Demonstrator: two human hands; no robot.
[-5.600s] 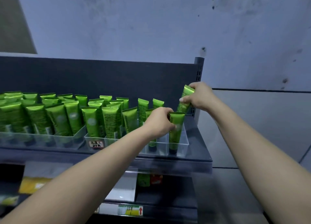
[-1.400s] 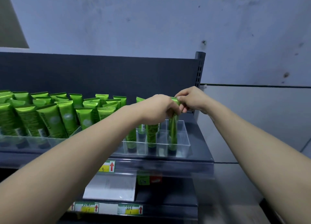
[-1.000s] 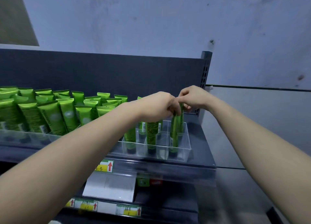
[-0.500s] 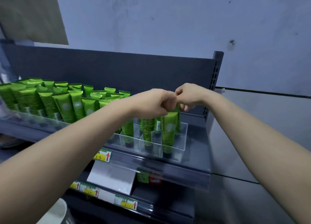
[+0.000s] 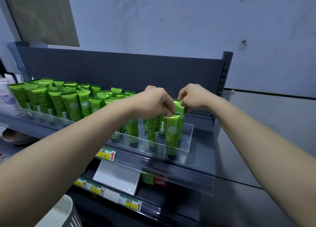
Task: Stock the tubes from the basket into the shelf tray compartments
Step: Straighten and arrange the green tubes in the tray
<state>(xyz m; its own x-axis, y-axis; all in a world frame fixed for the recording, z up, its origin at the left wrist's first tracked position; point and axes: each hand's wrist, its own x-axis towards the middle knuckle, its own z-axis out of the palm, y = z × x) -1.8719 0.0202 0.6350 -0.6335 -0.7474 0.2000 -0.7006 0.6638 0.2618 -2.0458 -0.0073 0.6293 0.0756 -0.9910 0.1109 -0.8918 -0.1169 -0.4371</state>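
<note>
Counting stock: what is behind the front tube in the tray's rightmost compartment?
One more green tube, its top pinched by the right hand. The front tube, held by the left hand, covers its lower part; anything further back is hidden.

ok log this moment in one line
left hand: pinches front tube top | right hand: pinches rear tube top | both: in rightmost tray compartment

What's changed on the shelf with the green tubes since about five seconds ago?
The right hand has brought its green tube down from beside the shelf upright into the rightmost compartment of the clear tray, behind the front tube, and still pinches its top. The left hand still holds the front tube's top. The rows of tubes to the left stand as before.
</note>
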